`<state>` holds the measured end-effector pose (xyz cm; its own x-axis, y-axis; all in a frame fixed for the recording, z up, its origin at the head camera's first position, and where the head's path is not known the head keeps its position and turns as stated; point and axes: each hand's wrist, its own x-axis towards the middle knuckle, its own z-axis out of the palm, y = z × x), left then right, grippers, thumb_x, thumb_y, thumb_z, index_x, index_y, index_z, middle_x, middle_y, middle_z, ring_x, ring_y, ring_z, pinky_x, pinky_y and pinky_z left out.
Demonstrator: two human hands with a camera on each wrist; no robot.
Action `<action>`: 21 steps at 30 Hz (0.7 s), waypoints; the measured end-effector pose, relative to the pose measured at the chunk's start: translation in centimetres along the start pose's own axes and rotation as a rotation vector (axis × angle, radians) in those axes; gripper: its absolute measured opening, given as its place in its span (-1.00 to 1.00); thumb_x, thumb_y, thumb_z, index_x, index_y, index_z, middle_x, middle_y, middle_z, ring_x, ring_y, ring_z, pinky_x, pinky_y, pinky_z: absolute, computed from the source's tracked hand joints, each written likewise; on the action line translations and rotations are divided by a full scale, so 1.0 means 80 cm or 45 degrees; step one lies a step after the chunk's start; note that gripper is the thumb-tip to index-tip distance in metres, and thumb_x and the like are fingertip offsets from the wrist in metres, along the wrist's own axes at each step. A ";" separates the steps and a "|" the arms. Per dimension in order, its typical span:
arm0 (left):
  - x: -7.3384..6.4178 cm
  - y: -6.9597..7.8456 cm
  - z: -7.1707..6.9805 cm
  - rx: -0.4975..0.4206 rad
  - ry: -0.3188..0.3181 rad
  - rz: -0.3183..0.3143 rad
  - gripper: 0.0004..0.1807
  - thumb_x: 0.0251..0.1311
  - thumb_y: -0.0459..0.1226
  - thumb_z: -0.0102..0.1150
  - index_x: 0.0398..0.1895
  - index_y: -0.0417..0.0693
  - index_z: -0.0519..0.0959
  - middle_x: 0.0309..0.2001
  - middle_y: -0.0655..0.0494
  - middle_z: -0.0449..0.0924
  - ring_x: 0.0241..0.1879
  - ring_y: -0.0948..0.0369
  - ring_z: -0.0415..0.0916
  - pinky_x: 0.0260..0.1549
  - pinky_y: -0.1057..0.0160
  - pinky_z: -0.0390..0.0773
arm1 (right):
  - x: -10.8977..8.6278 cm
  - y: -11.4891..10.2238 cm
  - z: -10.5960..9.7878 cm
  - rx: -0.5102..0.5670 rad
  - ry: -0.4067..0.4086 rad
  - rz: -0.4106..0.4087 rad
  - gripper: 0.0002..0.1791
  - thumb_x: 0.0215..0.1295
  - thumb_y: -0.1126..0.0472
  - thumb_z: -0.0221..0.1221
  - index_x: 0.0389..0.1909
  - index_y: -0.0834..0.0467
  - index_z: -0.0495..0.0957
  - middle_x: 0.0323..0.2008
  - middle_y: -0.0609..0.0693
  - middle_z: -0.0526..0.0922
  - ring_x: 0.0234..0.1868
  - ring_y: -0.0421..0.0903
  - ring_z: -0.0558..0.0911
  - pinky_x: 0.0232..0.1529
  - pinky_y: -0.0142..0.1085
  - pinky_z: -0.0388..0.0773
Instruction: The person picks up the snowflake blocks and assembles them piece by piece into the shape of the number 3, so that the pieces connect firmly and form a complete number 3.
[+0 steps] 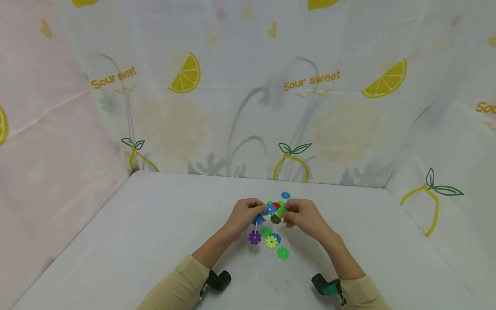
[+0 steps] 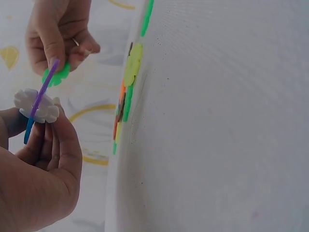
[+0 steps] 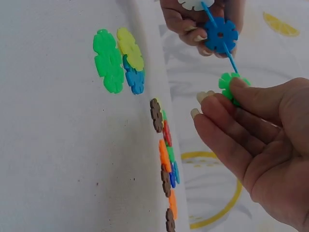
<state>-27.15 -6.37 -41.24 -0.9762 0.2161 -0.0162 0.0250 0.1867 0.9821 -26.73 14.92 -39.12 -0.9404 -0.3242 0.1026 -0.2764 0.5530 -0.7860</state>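
My left hand [image 1: 244,215] grips a joined chain of notched plastic snowflake discs. A white disc [image 2: 46,107], a purple disc [image 2: 47,86] seen edge-on and a blue disc [image 3: 221,35] belong to that chain. Fingers and thumb of my right hand [image 1: 306,215] pinch a green disc [image 3: 231,83]. In the right wrist view, the green disc sits right at the end of an edge-on blue disc [image 3: 231,59] of the chain. Both hands are raised above the table, facing each other. The left fingers partly hide the chain.
Loose discs lie on the white table [image 1: 155,241]: a yellow disc [image 1: 271,242], a green disc [image 1: 283,253] nearer me, a brown disc [image 1: 275,219] and several others behind the hands. A lone blue disc [image 1: 285,195] lies farthest back. A lemon-print cloth [image 1: 240,129] encloses the table.
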 end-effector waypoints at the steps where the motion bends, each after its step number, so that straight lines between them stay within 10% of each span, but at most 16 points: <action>1: 0.000 0.000 0.000 0.000 -0.001 0.002 -0.74 0.34 -0.12 0.18 -0.20 -0.14 0.67 -0.18 -0.23 0.67 -0.42 0.28 0.62 -0.32 0.34 0.53 | 0.000 0.000 0.000 -0.007 0.010 -0.008 -0.91 0.31 0.29 0.25 -0.36 0.25 0.64 -0.50 0.06 0.68 -0.51 -0.14 0.67 -0.36 -0.28 0.68; 21: -0.002 0.004 0.003 -0.064 -0.006 -0.021 -0.72 0.36 -0.13 0.16 -0.21 -0.19 0.64 -0.27 -0.15 0.67 -0.45 0.31 0.58 -0.40 0.38 0.52 | 0.000 -0.005 0.011 0.028 0.137 -0.068 -0.93 0.28 0.40 0.23 -0.38 0.31 0.65 -0.38 0.17 0.74 -0.46 -0.17 0.70 -0.34 -0.34 0.68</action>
<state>-26.92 -6.15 -40.96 -0.9754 0.2180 -0.0332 -0.0019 0.1419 0.9899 -26.42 14.02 -39.36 -0.9405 -0.2682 0.2085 -0.3235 0.5196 -0.7908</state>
